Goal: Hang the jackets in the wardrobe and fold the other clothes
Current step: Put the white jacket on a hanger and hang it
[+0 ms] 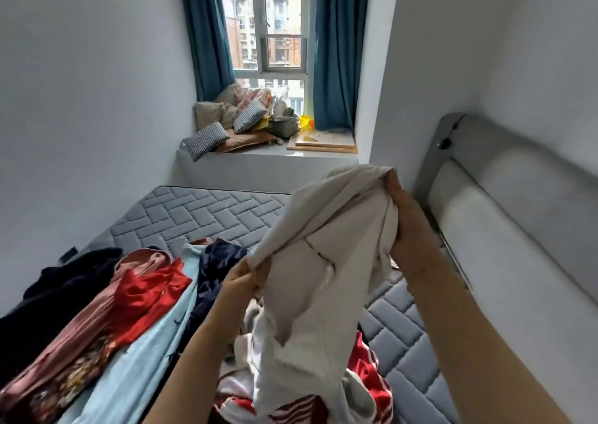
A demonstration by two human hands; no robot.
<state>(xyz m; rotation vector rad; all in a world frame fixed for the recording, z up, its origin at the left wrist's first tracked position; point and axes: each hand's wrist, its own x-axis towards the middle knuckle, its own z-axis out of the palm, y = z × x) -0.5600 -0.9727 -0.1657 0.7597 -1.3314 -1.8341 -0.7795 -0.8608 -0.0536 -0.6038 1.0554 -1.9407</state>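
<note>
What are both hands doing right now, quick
Left hand: closed, pinching the lower edge of the white garment.
Right hand: closed, gripping the same garment's bunched top, held up above the bed.

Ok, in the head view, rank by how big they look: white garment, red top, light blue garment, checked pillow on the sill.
1. White garment, though held up near the camera, so unsure.
2. Light blue garment.
3. Red top.
4. Checked pillow.
</note>
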